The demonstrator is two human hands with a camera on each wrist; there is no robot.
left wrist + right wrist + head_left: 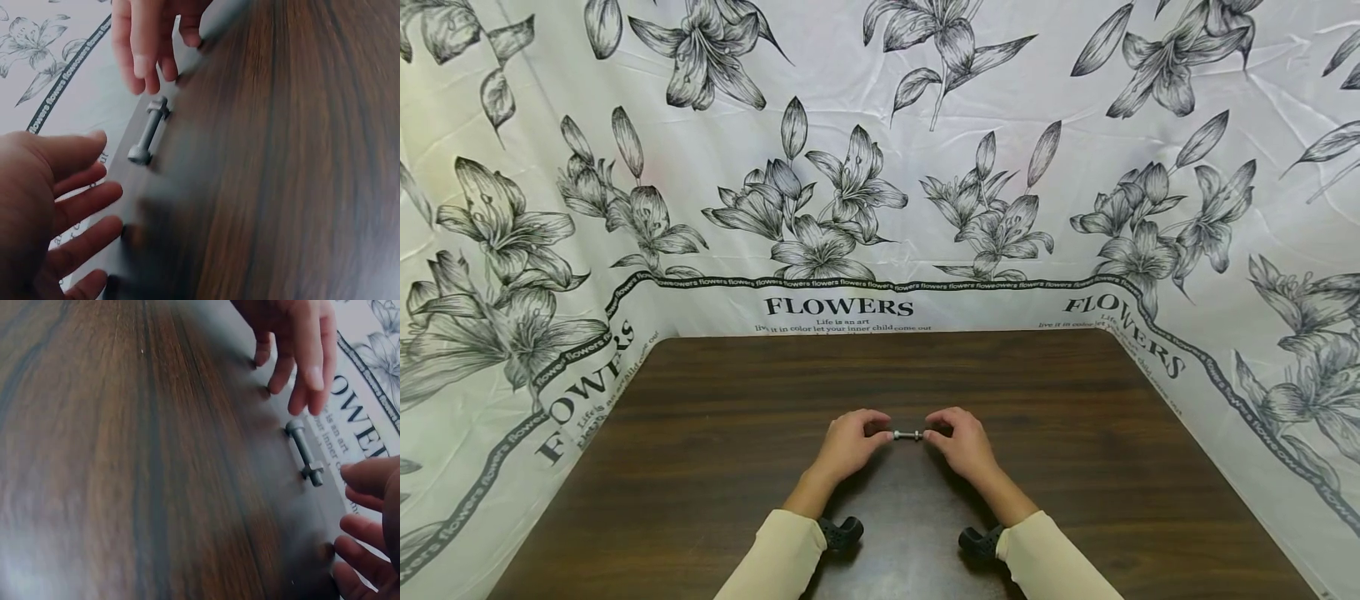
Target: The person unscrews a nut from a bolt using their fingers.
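Note:
A silver bolt (907, 435) lies on the dark wooden table between the two hands. Its round knurled head (140, 155) points to the left hand, and a nut (312, 469) is threaded near the other end. My left hand (848, 443) is beside the head, thumb and fingers parted and loosely bent. On the opposite side, my right hand (961, 442) has a similar relaxed shape near the nut end. Both wrist views show a small gap between each hand and the bolt, so neither hand holds it.
The brown wood-grain table (737, 383) extends around the hands. White cloth (880, 258) printed with black flowers and lettering hangs behind it and along both sides. A black wrist mount (842, 533) sits at the left sleeve, and another black mount (980, 542) at the right.

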